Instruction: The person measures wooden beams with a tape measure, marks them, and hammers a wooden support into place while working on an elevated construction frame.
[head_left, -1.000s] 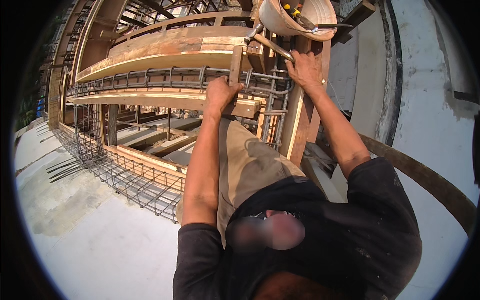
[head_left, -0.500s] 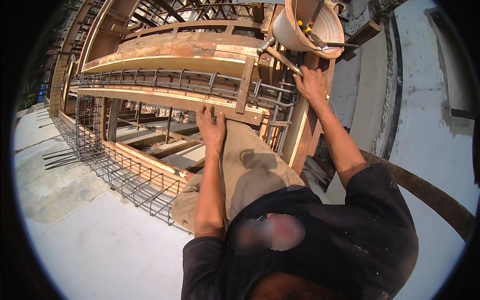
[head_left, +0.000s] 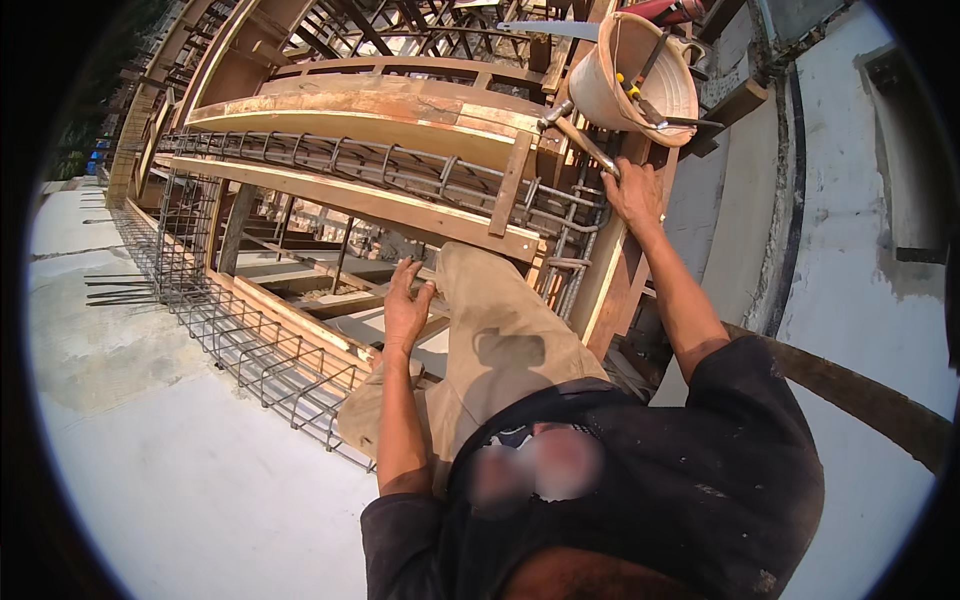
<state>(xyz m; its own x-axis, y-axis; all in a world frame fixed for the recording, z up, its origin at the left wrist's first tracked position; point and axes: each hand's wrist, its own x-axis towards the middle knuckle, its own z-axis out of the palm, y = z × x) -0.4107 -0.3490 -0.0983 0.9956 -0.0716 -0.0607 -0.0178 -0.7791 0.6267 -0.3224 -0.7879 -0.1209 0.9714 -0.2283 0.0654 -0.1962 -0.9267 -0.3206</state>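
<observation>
My right hand (head_left: 637, 195) grips the handle of a hammer (head_left: 588, 145), whose metal head points away to the left, beside the bucket. It lies low over the timber at the right of the rebar. My left hand (head_left: 405, 312) hovers beside my left knee, fingers apart, with nothing I can make out in it. Just beyond it runs a long formwork plank (head_left: 350, 205), not touched by the hand. A short wooden cleat (head_left: 512, 185) crosses from that plank toward the far form board (head_left: 370, 112). Between the two boards lies a rebar cage (head_left: 385, 165).
A dirty white bucket (head_left: 592, 82) holding several tools stands at the far right, a handsaw (head_left: 548, 29) behind it. More rebar caging (head_left: 265, 370) runs along the left over a pale slab (head_left: 150, 470). Gaps between timbers open below my left hand. A pale wall (head_left: 850, 230) rises at right.
My left hand has come off the plank and drawn back toward me. My right hand still holds the hammer near the bucket. The view has shifted slightly.
</observation>
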